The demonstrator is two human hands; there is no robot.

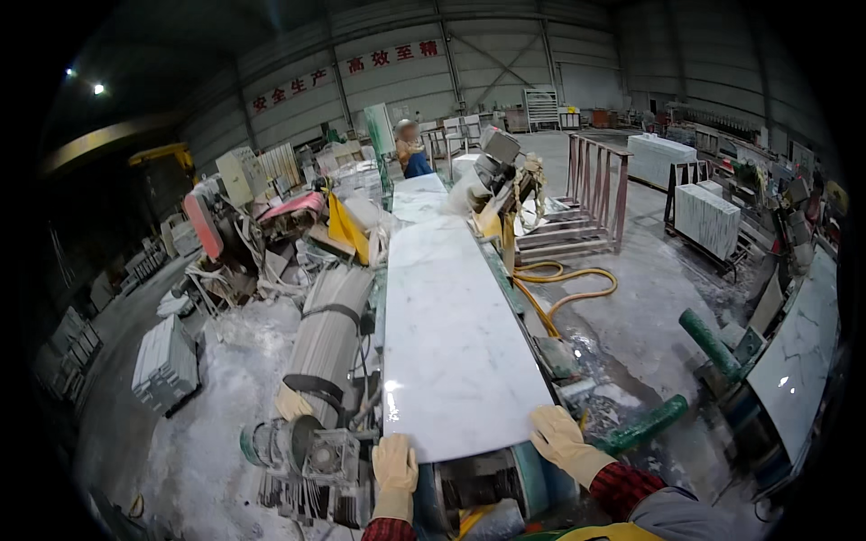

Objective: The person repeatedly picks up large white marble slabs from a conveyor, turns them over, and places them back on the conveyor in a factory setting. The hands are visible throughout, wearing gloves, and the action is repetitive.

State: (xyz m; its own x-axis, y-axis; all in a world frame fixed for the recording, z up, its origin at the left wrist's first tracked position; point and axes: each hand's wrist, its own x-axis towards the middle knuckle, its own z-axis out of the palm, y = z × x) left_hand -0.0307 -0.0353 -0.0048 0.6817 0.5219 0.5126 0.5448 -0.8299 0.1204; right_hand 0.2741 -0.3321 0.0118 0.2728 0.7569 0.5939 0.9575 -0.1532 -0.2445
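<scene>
A long, glossy white marble slab (460, 343) with faint grey veins lies flat on a machine bed in front of me, its near edge closest to my hands. My left hand (394, 464), in a cream rubber glove, is at the slab's near left corner, fingers stretched forward. At the near right corner, my right hand (564, 442), gloved alike, has its fingers extended along the slab's edge. Neither hand is wrapped around anything; whether the fingertips press on the stone is hard to tell. Below the slab's end, a dark roller (478, 487) shows between the hands.
A motor unit (311, 451) and a grey ribbed cover (332, 325) flank the bed on the left. On the right are a green roller (645, 424), a yellow hose (577, 293) and a metal rack (577, 198). Beyond the slab's far end is another person (415, 158).
</scene>
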